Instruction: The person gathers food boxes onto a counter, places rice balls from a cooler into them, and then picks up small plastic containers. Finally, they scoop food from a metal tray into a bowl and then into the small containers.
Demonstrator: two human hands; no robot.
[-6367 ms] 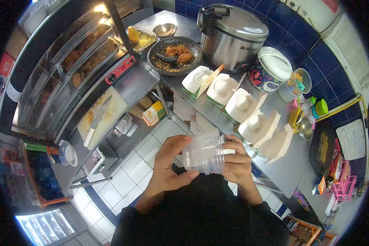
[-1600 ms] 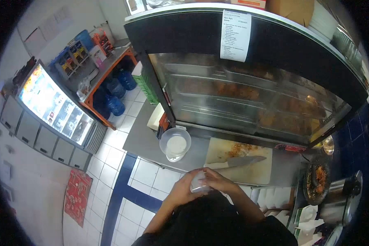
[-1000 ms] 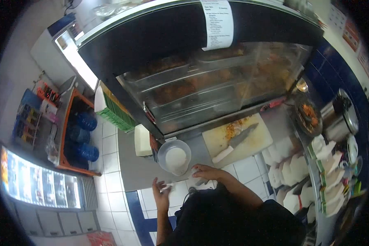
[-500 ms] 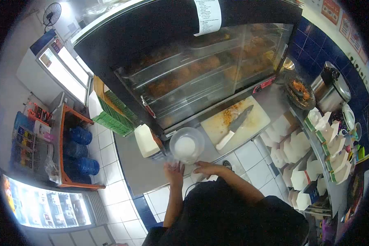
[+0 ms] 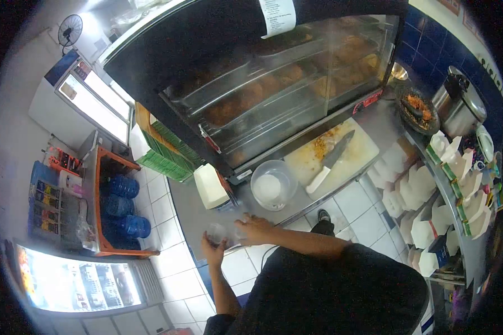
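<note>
My left hand (image 5: 213, 250) is closed on a small clear plastic cup (image 5: 217, 231) at the left part of the steel counter. To its right my right hand (image 5: 255, 229) has its fingers bent beside the cup; whether something clear is between them is too blurred to tell. Behind and right of my hands stands a clear round bowl (image 5: 285, 192) with something white in it. A knife (image 5: 332, 160) lies on a white cutting board (image 5: 360, 146) with orange-brown crumbs.
A glass display case (image 5: 296, 106) with food on racks rises behind the counter (image 5: 189, 218). A white box (image 5: 211, 187) stands beside green-edged stacked boxes (image 5: 165, 153). Open white cartons (image 5: 425, 234) fill the right shelves, below a stone mortar (image 5: 416, 114) and a steel pot (image 5: 458, 103).
Both hands have moved left, away from the bowl. The small clear cup now shows plainly in my left hand. The whole view has shifted slightly.
</note>
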